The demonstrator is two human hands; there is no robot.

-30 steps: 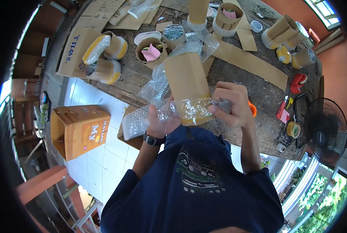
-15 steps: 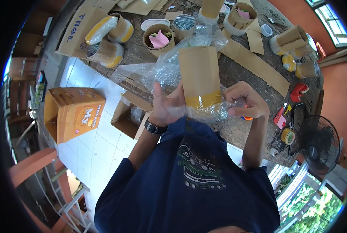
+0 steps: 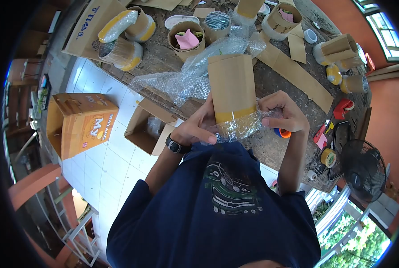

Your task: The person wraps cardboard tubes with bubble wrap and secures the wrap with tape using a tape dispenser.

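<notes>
In front of my chest is a brown cardboard tube [image 3: 231, 85], its lower part covered in bubble wrap [image 3: 239, 128] with a yellow tape band [image 3: 236, 115] around it. My left hand [image 3: 198, 125] grips the wrapped end from the left, its thumb across the front near the bottom. On the other side my right hand [image 3: 286, 112] has its fingers curled and pinches the clear wrap at the tube's right edge. A loose sheet of bubble wrap [image 3: 181, 85] lies on the table behind the tube. The fingers behind the tube are hidden.
Several wrapped cardboard tubes stand around the wooden table [image 3: 163, 67], one with a pink paper piece [image 3: 187, 39]. A red tape dispenser [image 3: 343, 107], tape roll [image 3: 328, 157] and fan [image 3: 364, 169] are right. Left on the floor are an orange box [image 3: 87, 127] and an open carton [image 3: 148, 127].
My left thumb has come down from pointing up to lie against the wrapped bottom of the tube. My right hand stays at the tube's right edge, still pinching the wrap.
</notes>
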